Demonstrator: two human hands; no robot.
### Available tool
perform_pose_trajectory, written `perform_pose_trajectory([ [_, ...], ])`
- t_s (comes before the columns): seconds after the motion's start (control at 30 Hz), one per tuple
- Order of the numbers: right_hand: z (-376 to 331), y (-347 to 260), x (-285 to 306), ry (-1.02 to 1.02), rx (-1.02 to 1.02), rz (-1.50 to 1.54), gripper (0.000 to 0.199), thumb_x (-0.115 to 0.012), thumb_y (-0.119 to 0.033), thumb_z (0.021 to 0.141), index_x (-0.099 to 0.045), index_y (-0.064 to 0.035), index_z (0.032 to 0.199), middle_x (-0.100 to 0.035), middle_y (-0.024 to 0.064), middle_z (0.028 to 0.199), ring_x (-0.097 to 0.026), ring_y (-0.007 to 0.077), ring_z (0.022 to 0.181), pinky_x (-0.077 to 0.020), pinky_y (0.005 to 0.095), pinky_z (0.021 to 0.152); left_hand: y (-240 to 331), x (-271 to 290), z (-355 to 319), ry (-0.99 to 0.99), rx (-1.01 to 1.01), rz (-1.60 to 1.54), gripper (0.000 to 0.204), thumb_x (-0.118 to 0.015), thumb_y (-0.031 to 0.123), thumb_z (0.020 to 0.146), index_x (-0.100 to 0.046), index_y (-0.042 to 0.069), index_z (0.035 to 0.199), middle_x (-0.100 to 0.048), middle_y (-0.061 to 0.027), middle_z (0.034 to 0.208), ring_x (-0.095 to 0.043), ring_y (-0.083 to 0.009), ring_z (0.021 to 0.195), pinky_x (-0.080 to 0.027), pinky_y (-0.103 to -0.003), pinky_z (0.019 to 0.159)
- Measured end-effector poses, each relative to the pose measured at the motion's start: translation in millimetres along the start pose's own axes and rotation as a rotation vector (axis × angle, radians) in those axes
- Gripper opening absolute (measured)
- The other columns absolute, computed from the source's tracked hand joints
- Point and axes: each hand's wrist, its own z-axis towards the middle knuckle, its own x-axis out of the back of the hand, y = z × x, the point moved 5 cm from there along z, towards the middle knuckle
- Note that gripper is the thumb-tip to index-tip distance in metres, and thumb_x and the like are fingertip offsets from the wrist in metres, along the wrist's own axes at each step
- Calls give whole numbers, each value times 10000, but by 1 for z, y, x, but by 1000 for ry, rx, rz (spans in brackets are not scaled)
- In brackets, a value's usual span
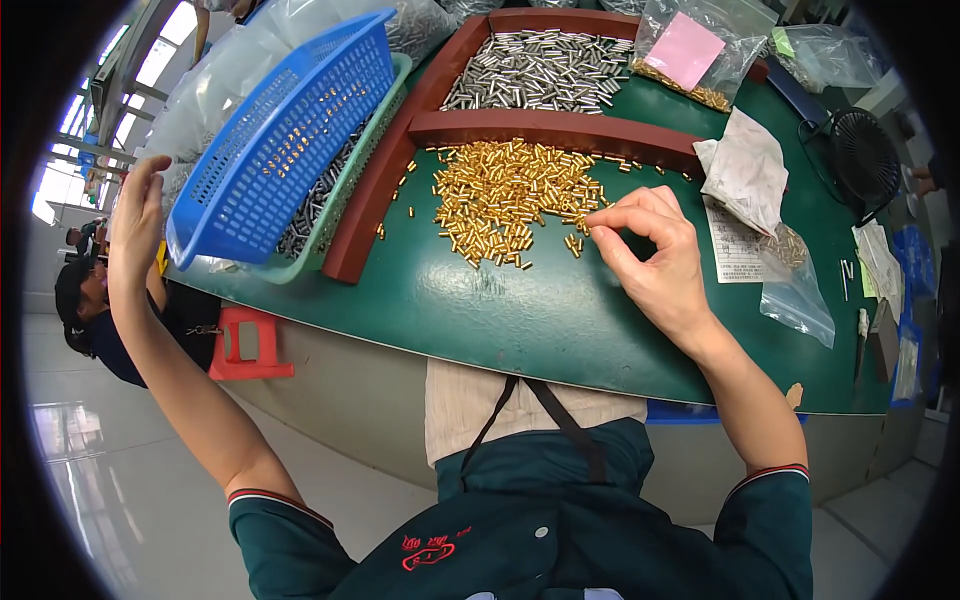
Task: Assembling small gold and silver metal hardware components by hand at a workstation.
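Observation:
A heap of small brass cylinders lies on the green mat. My right hand rests on the mat at the heap's right edge, thumb and forefinger pinched on one or a few brass pieces. My left hand is raised at the far left, fingers spread, next to the lower edge of a blue plastic basket that stands tilted over a pale green basket of dark metal pins. Whether the left hand touches the blue basket is unclear.
A dark red frame holds silver pins behind the brass heap. Clear bags, a paper slip and a black fan lie at the right. Another person sits at lower left near a red stool.

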Motion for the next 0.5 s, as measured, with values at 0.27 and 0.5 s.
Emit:
perform_pose_trajectory([
  [0.27, 0, 0, -8, -57, 56, -88, 65, -699, -43, 723, -713, -55, 784, -603, 54, 746, -527, 230, 780, -450, 339, 693, 153, 22, -59, 467, -191, -90, 149, -626, 34, 871, -640, -21, 1009, -642, -96, 1004, -598, -220, 967, -439, -322, 885],
  [0.5, -4, 2, -13, -163, 115, -193, 114, -719, -49, 689, -701, -60, 801, -594, 50, 781, -531, 251, 829, -445, 362, 738, 254, -92, -106, -1, -337, -603, 152, -725, -14, 692, -663, 13, 828, -603, -90, 835, -563, -247, 818, -453, -337, 712],
])
